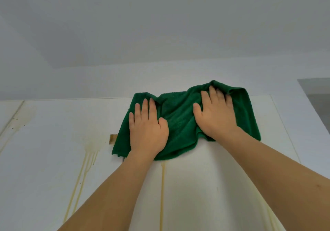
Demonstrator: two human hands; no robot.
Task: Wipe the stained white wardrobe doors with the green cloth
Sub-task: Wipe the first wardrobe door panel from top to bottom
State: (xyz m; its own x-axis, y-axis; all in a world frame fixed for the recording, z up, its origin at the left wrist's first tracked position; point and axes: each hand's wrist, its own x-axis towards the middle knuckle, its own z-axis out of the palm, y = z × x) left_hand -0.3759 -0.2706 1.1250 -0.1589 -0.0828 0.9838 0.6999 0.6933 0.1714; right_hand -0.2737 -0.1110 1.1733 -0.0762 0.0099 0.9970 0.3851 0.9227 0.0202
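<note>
A green cloth (180, 122) is spread and bunched against the top of the white wardrobe door (205, 186). My left hand (148, 131) lies flat on the cloth's left part, fingers pointing up and slightly apart. My right hand (216, 116) presses on the right part, its fingertips tucked into a raised fold near the door's top edge. Yellowish drip stains (162, 191) run down the door below the cloth. More streaks (82, 173) and a blotch mark the door to the left.
A small brown patch (113, 139) sits just left of the cloth. The white wall and ceiling (160, 25) fill the upper view. A grey recess (317, 95) shows at the far right. The left door's edge (12, 122) is grimy.
</note>
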